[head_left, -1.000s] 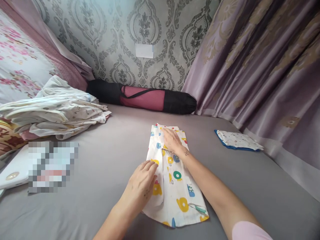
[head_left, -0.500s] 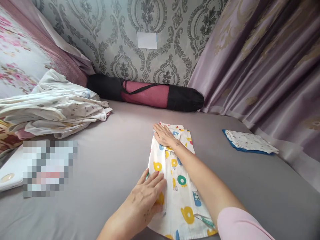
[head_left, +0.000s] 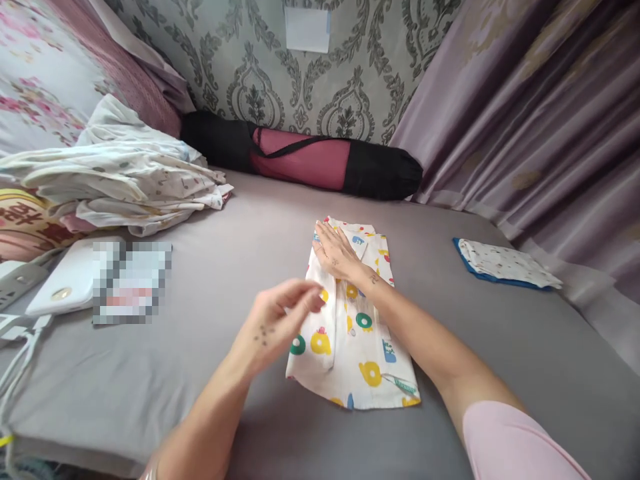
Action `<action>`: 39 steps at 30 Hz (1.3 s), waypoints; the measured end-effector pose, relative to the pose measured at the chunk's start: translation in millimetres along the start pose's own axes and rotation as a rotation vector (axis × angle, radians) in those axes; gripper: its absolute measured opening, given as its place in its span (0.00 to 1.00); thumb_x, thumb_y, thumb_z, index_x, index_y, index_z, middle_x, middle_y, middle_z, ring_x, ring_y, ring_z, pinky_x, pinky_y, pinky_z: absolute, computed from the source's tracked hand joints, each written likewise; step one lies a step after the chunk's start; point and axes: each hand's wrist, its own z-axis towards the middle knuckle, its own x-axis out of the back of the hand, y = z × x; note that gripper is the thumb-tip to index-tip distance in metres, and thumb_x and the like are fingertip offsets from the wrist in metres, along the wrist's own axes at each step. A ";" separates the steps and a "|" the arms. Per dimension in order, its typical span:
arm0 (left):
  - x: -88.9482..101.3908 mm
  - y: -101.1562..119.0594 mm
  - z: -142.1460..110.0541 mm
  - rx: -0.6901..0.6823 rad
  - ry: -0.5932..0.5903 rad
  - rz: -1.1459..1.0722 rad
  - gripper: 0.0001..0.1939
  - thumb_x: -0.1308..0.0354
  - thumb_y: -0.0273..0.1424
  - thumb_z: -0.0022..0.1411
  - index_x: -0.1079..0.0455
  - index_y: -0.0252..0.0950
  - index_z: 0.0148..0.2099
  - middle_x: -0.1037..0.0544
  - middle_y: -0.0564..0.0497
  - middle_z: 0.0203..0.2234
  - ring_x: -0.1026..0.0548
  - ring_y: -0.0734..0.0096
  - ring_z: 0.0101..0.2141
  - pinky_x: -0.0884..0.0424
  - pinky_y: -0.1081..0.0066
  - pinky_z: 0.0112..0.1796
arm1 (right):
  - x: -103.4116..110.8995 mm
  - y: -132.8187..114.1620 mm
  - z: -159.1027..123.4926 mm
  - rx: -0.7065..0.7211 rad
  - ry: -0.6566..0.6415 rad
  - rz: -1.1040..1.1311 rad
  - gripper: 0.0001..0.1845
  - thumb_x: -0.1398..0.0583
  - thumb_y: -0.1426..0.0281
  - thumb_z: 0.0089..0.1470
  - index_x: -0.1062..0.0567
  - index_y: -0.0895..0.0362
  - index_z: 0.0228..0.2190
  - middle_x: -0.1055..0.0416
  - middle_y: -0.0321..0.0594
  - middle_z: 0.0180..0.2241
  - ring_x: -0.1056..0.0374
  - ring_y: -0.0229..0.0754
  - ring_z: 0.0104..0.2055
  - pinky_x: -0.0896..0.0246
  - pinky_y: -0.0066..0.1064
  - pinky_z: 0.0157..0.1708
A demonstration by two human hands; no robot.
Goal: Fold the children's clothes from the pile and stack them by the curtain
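A small white shirt [head_left: 357,360] printed with yellow, blue and green figures lies on the grey sheet, its sides folded inward into a long strip. My right hand [head_left: 336,252] rests flat near its far end, fingers stretched out on the cloth. Over the shirt's left edge, my left hand [head_left: 285,317] is lifted, with thumb and fingers brought together. Nothing shows between those fingertips, which are slightly blurred.
A folded white-and-blue cloth bundle [head_left: 507,265] lies at right. Rumpled clothes [head_left: 145,177] are heaped at left, near a white device [head_left: 75,280] and cables [head_left: 20,373]. A black-and-pink long bag [head_left: 300,160] lies along the wall. Purple curtains [head_left: 530,133] hang at right.
My left hand has lifted off the shirt's left side, and its spread fingers have come together. My right hand has flattened on the far end. The view has tilted downward.
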 end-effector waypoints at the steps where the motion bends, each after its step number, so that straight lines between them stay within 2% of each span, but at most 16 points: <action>1: 2.2 0.0 2.0 0.018 0.158 -0.081 0.13 0.45 0.40 0.64 0.25 0.37 0.40 0.20 0.50 0.28 0.23 0.68 0.30 0.27 0.71 0.34 | -2.0 -7.3 -6.5 -0.011 -0.043 -0.005 0.35 0.61 0.58 0.65 0.48 0.68 0.65 0.56 0.52 0.68 0.64 0.46 0.71 0.72 0.43 0.67; 3: 6.2 -0.7 5.6 0.045 0.402 -0.176 0.14 0.42 0.41 0.61 0.26 0.35 0.40 0.21 0.50 0.26 0.23 0.70 0.28 0.27 0.71 0.32 | -9.6 -18.3 -16.9 -0.044 -0.108 -0.032 0.38 0.61 0.55 0.65 0.49 0.70 0.65 0.58 0.54 0.69 0.66 0.48 0.71 0.72 0.43 0.67; 4: 7.6 -1.2 6.9 0.056 0.476 -0.197 0.14 0.41 0.41 0.61 0.26 0.34 0.39 0.21 0.50 0.25 0.24 0.71 0.26 0.28 0.72 0.31 | -14.4 -21.6 -20.4 -0.058 -0.123 -0.055 0.38 0.60 0.55 0.65 0.49 0.71 0.65 0.59 0.54 0.69 0.66 0.49 0.71 0.72 0.43 0.67; 6: 8.9 -2.2 8.6 0.069 0.536 -0.220 0.14 0.40 0.41 0.60 0.26 0.34 0.39 0.22 0.50 0.24 0.25 0.72 0.25 0.29 0.73 0.30 | -23.4 -23.7 -23.7 -0.071 -0.128 -0.102 0.38 0.59 0.56 0.65 0.48 0.72 0.65 0.59 0.56 0.69 0.65 0.50 0.71 0.73 0.43 0.67; 9: 7.4 -3.5 9.1 0.063 0.528 -0.238 0.13 0.40 0.40 0.60 0.25 0.34 0.38 0.22 0.51 0.24 0.25 0.74 0.25 0.29 0.73 0.29 | -30.3 -21.2 -22.3 -0.063 -0.116 -0.132 0.37 0.58 0.57 0.65 0.48 0.72 0.64 0.58 0.56 0.68 0.64 0.50 0.71 0.72 0.43 0.67; 12: 5.3 -4.5 8.9 0.042 0.508 -0.249 0.13 0.39 0.40 0.60 0.26 0.34 0.37 0.22 0.51 0.24 0.25 0.74 0.25 0.30 0.74 0.29 | -27.2 -22.2 -22.5 -0.067 -0.082 -0.136 0.37 0.57 0.57 0.65 0.45 0.72 0.64 0.54 0.56 0.68 0.61 0.51 0.70 0.68 0.43 0.67; 17: 5.6 -4.5 8.0 0.016 0.530 -0.258 0.13 0.40 0.40 0.60 0.26 0.34 0.37 0.23 0.51 0.24 0.25 0.74 0.25 0.30 0.74 0.29 | -15.9 -48.2 -47.6 -0.020 0.025 -0.139 0.37 0.54 0.57 0.63 0.45 0.72 0.63 0.55 0.58 0.67 0.63 0.53 0.70 0.69 0.45 0.67; 21: 6.0 -3.1 6.7 0.010 0.513 -0.251 0.14 0.40 0.40 0.60 0.26 0.33 0.38 0.22 0.51 0.24 0.25 0.73 0.26 0.29 0.73 0.30 | -21.2 -68.1 -73.4 0.005 -0.066 -0.071 0.39 0.55 0.56 0.64 0.48 0.71 0.65 0.58 0.56 0.68 0.65 0.52 0.71 0.69 0.45 0.68; 25: 5.2 -4.0 6.7 0.007 0.491 -0.238 0.14 0.40 0.40 0.60 0.26 0.33 0.38 0.23 0.51 0.24 0.25 0.73 0.27 0.29 0.73 0.31 | -30.1 -67.6 -76.6 -0.030 -0.140 -0.027 0.40 0.54 0.55 0.63 0.50 0.71 0.65 0.61 0.56 0.69 0.67 0.52 0.71 0.71 0.47 0.68; 30: 5.0 -5.7 7.3 0.000 0.493 -0.232 0.14 0.40 0.40 0.60 0.26 0.33 0.38 0.23 0.51 0.24 0.25 0.73 0.26 0.29 0.73 0.30 | -15.2 -77.3 -81.0 -0.062 -0.129 -0.035 0.40 0.52 0.55 0.63 0.51 0.72 0.65 0.62 0.58 0.69 0.69 0.53 0.71 0.71 0.47 0.68; 34: 5.2 -6.2 7.7 0.002 0.519 -0.225 0.13 0.40 0.39 0.60 0.26 0.33 0.37 0.23 0.51 0.24 0.26 0.74 0.26 0.30 0.73 0.30 | -2.5 -103.9 -113.3 0.085 -0.109 0.020 0.39 0.52 0.55 0.64 0.52 0.69 0.66 0.63 0.55 0.69 0.72 0.51 0.71 0.70 0.49 0.68; 39: 5.7 -7.5 8.9 0.033 0.510 -0.181 0.14 0.41 0.40 0.59 0.26 0.33 0.38 0.22 0.51 0.25 0.25 0.73 0.26 0.30 0.73 0.30 | -14.3 -117.6 -140.7 0.150 -0.147 0.088 0.37 0.51 0.58 0.65 0.47 0.73 0.64 0.54 0.62 0.67 0.64 0.55 0.70 0.63 0.50 0.68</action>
